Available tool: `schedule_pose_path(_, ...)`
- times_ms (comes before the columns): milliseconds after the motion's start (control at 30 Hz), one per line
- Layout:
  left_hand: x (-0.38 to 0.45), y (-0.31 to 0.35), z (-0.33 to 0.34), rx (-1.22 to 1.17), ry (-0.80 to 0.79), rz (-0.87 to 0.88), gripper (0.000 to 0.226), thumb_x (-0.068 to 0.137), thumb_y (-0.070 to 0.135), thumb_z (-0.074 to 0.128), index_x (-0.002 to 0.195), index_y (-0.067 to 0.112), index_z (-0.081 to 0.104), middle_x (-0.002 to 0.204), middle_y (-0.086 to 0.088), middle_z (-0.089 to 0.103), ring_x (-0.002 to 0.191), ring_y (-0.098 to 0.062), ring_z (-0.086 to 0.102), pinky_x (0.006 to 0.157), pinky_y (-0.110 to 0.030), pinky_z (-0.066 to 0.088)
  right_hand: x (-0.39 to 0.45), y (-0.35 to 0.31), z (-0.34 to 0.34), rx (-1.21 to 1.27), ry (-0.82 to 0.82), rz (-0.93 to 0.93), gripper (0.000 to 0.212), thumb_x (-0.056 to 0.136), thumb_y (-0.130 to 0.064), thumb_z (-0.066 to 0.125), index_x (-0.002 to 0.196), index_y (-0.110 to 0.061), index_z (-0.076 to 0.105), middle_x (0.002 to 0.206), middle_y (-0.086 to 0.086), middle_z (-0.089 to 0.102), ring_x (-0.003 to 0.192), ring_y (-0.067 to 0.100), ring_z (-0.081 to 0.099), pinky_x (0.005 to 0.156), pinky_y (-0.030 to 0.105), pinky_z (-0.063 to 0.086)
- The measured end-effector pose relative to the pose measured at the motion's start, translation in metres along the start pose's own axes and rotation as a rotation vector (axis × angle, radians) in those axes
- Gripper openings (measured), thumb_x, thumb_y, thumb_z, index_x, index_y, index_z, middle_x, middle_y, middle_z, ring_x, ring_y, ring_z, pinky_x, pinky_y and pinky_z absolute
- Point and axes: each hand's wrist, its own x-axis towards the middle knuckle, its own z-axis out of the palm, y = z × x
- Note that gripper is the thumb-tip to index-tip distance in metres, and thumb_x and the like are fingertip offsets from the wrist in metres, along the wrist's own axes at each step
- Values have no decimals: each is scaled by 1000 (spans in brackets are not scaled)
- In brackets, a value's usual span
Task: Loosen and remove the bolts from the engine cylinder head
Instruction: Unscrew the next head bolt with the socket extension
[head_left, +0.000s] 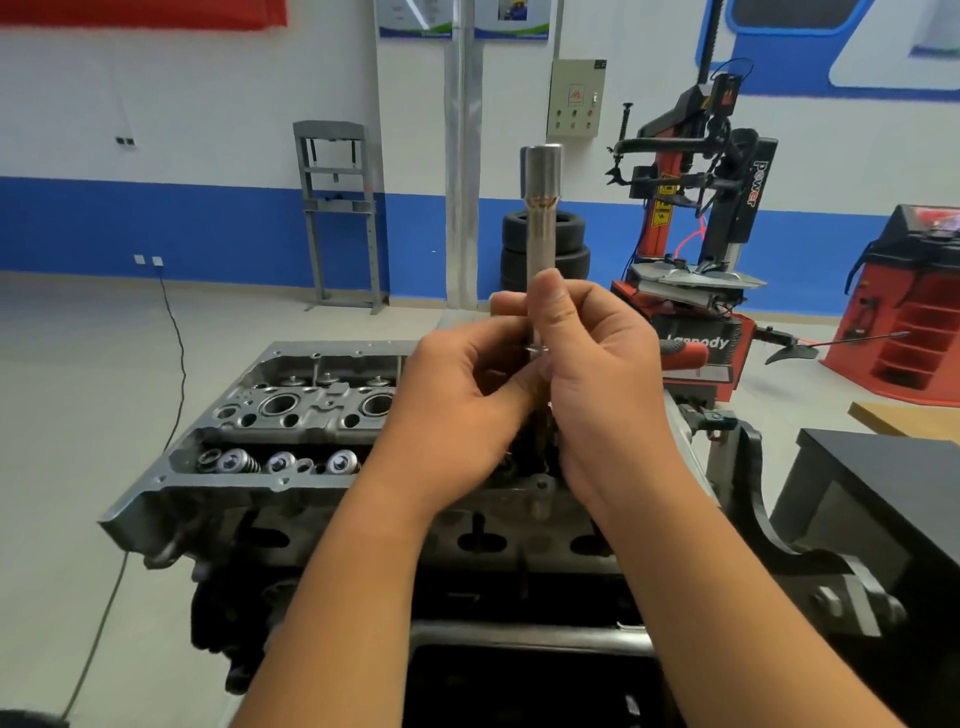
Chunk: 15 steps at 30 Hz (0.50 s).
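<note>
The grey engine cylinder head (249, 415) sits on a stand in front of me, with valve springs and round bores showing on its left half. Above its right half both hands hold a long silver socket extension bar (540, 208) upright, its thick end on top. My right hand (597, 374) wraps the bar's shaft, thumb up along it. My left hand (462, 400) pinches the bar's lower end, where a small flange shows between the fingers. What the bar's lower tip meets is hidden by my hands.
A black table (883, 488) stands at the right, next to the dark engine stand frame (779, 530). Behind are a red tyre changer (696, 249), a tyre stack (545, 249), a grey press frame (337, 208) and a cable (176, 343) across the floor.
</note>
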Motion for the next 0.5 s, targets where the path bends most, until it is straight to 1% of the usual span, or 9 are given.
schedule_pose_path(67,0,3,1,-16,-93,2,28,107,19,57,131,29,68,117,11,76,112,-7,71,90,-32,61,0,1,1,-31,31,-15,49,87,-55,62,96,-9,76,95,6,78,99,24,75,91,46,61)
schedule_pose_path(100,0,3,0,-27,-104,-3,29,108,17,54,132,27,67,118,10,76,112,-8,71,87,-29,60,0,2,1,-44,31,-16,47,91,-54,58,94,-10,76,93,6,78,97,22,75,88,41,61)
schedule_pose_path(167,0,5,0,-63,-89,-22,29,107,11,55,127,27,68,114,9,77,104,-6,73,75,-16,55,0,2,0,-26,5,16,41,100,-46,54,92,-12,76,92,8,77,93,20,75,80,33,61)
schedule_pose_path(200,0,5,0,-70,-68,-21,29,106,10,57,123,30,70,111,9,78,99,-5,73,69,-12,53,-1,0,-1,12,-10,45,38,101,-43,56,94,-12,76,93,9,77,93,22,75,79,33,61)
schedule_pose_path(233,0,5,0,-65,-46,-16,29,103,9,61,118,33,70,108,11,78,96,-3,74,66,-10,52,-1,-1,-2,64,-21,73,35,97,-43,60,97,-11,75,96,10,78,94,24,76,79,35,62)
schedule_pose_path(300,0,3,0,-49,-13,-4,27,98,12,70,113,35,72,103,13,79,93,-3,74,65,-11,53,-2,-2,-4,143,-23,95,39,86,-45,70,102,-9,70,103,12,78,98,29,76,79,42,63)
schedule_pose_path(400,1,0,-1,-42,21,14,23,91,23,76,108,39,73,98,16,78,92,-2,75,65,-15,56,-2,-1,-6,144,-11,99,44,80,-46,76,102,-8,69,105,11,78,102,35,75,86,55,62)
schedule_pose_path(467,0,0,-3,-53,-39,6,22,95,29,70,113,40,73,102,13,78,94,-5,75,68,-20,58,-2,1,-5,88,-13,107,45,77,-53,76,98,-12,74,103,11,77,103,33,75,91,57,61)
schedule_pose_path(500,-1,0,-5,-65,-105,-1,23,100,28,65,120,38,71,106,10,78,98,-10,75,73,-27,61,-2,1,-4,44,-19,101,47,75,-57,75,95,-14,75,101,12,76,103,31,74,92,55,61)
